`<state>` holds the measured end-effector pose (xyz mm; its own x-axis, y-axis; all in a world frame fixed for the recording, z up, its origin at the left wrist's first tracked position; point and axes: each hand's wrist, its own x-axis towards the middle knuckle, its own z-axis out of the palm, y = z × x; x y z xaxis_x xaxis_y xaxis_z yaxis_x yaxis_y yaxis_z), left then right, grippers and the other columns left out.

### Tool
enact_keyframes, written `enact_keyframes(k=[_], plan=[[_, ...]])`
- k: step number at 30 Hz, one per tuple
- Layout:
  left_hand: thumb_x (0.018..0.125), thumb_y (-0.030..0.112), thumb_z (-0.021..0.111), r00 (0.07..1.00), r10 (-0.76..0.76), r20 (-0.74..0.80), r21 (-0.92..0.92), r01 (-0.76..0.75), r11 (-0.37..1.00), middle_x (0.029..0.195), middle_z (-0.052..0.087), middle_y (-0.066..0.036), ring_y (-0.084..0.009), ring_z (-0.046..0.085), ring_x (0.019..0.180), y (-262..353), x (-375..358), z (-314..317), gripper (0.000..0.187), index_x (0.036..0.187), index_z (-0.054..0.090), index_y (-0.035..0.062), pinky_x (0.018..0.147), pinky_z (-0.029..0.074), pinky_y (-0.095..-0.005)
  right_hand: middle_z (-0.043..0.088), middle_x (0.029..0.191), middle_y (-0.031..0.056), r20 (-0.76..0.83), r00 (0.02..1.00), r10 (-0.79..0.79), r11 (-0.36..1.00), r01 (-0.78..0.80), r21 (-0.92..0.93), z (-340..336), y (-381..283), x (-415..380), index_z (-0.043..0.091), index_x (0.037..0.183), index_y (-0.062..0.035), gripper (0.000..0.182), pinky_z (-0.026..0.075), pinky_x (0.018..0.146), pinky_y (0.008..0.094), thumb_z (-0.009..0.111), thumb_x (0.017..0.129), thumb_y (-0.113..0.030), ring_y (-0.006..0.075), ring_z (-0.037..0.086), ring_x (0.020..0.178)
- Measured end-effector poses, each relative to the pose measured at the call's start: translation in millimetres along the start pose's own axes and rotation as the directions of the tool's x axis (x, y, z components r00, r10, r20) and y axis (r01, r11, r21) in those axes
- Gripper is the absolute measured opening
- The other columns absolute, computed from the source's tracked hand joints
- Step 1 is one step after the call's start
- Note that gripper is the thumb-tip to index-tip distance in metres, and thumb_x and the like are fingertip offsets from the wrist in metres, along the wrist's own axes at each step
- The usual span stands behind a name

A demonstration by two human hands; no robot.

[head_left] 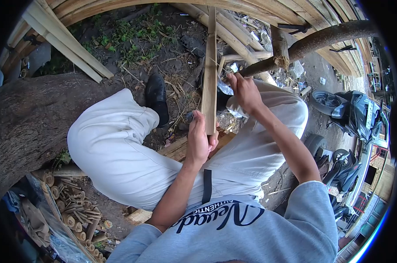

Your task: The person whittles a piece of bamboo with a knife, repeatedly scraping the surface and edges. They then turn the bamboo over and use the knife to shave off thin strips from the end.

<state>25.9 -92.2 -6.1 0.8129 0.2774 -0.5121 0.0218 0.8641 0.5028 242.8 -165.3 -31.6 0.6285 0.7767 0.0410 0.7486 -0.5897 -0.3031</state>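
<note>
My left hand [201,142] is closed round the near end of a long, flat bamboo strip [210,94], just above my lap. The strip points away from me between my knees, and its far end reaches the top of the view. My right hand [246,92] is closed too, over my right knee and to the right of the strip. What its fingers hold is hidden; I cannot tell what it is. The tip of a dark, curved branch [321,44] overlaps the view right above these fingers. A short cut wooden piece [280,47] stands against the branch.
A thick trunk [36,127] lies at my left. Cut bamboo pieces [73,210] are piled behind it. Long bamboo slats [67,39] lean at the upper left, and bamboo poles [233,35] lie ahead among litter. A parked motorbike [352,111] stands at the right.
</note>
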Motion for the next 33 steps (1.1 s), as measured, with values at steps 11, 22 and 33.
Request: enact_keyframes(k=[11,22,33], plan=[[0.100,0.070,0.017,0.977,0.060,-0.205,0.107,-0.039,0.994,0.047,0.037,0.003,-0.0056,0.029,0.036,-7.3,4.1,1.1,0.080,0.081,0.058,0.0050,0.035,0.023,-0.0224,0.050,0.058,0.0189,0.300,0.942,-0.150,0.952,0.055,0.302,-49.6,-75.1,-113.9,0.050,0.082,-0.0031,0.032,0.043,0.051,0.0482,0.051,0.103,-0.027,0.0431,0.056,0.054],[0.103,0.034,0.053,0.992,-0.026,-0.120,0.068,0.035,0.997,0.081,0.062,-0.008,-0.0142,0.057,0.062,-28.3,9.1,-29.4,0.036,0.112,0.057,-0.0006,0.052,0.046,-0.0267,0.051,0.061,0.0153,0.227,0.913,-0.338,0.926,0.279,0.254,-45.5,-59.6,-106.6,0.047,0.079,-0.0053,0.035,0.043,0.049,0.0468,0.059,0.098,-0.032,0.0397,0.054,0.052],[0.107,0.044,0.032,0.912,0.387,-0.141,0.653,-0.208,0.728,0.049,0.038,0.000,-0.0089,0.035,0.036,-59.9,11.5,-21.5,0.056,0.077,0.054,0.0031,0.035,0.026,-0.0261,0.060,0.061,0.0189,0.107,0.974,-0.202,0.979,0.196,0.057,-11.6,-33.2,-76.7,0.051,0.082,-0.0041,0.041,0.048,0.049,0.0467,0.053,0.101,-0.040,0.0396,0.062,0.058]])
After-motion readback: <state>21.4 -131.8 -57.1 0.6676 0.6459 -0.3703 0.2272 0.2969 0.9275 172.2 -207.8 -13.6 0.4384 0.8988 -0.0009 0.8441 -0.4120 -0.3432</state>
